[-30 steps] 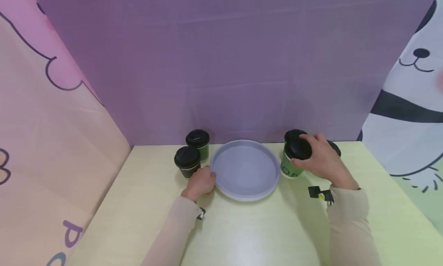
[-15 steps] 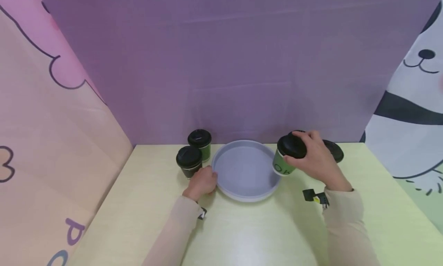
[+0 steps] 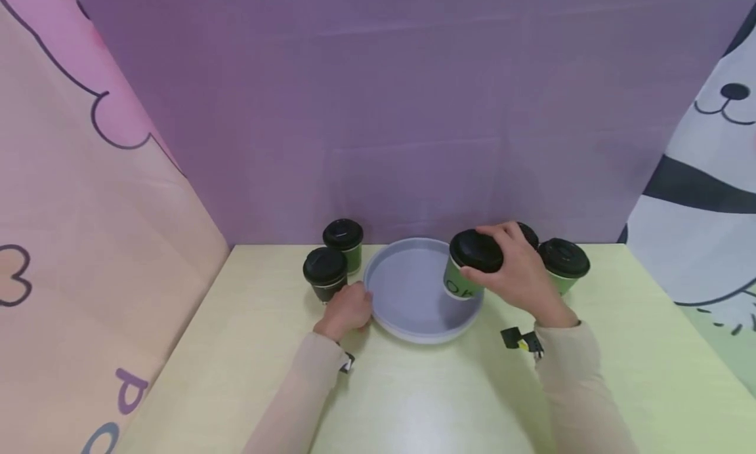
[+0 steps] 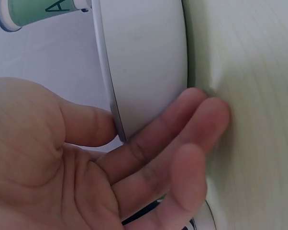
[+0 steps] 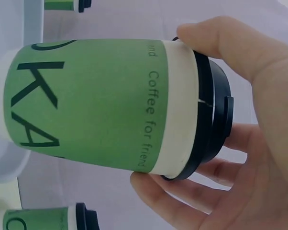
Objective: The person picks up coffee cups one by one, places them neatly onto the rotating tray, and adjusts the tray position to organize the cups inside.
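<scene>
Two hands at a grey tray (image 3: pixel 413 323) on a pale table (image 3: pixel 413 401).
Right hand (image 3: pixel 516 277) grasps a lidded green cup (image 3: pixel 466 270) by its top, above the tray's right rim; left hand (image 3: pixel 347 311) pinches the tray's left rim, thumb inside, near two dark cups (image 3: pixel 326 273).

Head view looks down; wrist views sit close, seemingly sharing the tray (image 3: pixel 378 270).

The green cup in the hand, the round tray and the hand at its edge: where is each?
green cup (image 5: pixel 86 103), right wrist view, on its printed side.
tray (image 3: pixel 407 290), head view, on its bare floor.
left hand (image 3: pixel 345 311), head view, on its back.
</scene>
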A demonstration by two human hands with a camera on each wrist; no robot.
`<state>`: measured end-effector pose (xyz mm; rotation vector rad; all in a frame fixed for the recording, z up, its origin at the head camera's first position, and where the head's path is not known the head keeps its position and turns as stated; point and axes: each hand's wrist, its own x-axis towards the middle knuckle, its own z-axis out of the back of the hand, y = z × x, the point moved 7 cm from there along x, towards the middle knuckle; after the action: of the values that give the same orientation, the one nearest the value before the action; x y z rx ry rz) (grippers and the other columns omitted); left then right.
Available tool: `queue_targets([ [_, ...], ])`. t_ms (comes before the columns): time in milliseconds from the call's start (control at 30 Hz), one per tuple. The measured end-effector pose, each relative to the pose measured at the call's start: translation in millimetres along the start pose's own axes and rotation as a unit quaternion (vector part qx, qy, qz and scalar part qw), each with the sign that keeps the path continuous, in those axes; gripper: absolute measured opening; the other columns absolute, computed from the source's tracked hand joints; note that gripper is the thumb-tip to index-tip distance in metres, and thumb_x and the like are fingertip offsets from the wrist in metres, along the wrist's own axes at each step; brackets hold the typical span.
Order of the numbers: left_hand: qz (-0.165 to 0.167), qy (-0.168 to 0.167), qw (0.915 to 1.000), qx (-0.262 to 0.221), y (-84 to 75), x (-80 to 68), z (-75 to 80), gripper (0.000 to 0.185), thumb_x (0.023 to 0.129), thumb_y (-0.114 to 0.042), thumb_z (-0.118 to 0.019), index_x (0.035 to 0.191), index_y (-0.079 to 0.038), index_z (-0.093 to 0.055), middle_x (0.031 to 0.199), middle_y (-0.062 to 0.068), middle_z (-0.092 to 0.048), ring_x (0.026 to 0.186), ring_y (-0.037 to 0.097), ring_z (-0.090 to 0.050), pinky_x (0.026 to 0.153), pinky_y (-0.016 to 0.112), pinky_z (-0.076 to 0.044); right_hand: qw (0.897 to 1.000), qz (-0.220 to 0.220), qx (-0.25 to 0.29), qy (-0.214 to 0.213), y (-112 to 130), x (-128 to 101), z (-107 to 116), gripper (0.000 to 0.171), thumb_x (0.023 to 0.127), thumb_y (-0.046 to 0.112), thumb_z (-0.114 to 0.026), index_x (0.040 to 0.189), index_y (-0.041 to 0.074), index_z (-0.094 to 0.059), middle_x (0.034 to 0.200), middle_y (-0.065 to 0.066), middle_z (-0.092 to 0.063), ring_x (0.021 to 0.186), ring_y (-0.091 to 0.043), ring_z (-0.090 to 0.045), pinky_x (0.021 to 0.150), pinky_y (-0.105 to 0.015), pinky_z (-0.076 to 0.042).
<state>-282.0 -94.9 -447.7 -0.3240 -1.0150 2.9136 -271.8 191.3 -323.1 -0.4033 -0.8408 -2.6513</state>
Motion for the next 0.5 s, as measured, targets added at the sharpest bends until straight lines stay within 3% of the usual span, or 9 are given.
queue_targets([
  [500, 0.005, 0.004, 1.0, 0.006, 2.3, 1.9, -2.7, 0.029, 0.108, -0.022, -0.041, 0.107, -0.001, -0.061, 0.067, 0.005, -0.063, 0.057, 0.021, -0.057, 0.059, 0.033, -0.042, 0.999, 0.044, 0.016, -0.006, 25, 1, -24, 0.07, 0.081, 0.041, -0.087, 0.136, 0.01, -0.058, 0.132, -0.013, -0.054, 0.117, -0.036, -0.06, 0.098, -0.058, -0.05],
])
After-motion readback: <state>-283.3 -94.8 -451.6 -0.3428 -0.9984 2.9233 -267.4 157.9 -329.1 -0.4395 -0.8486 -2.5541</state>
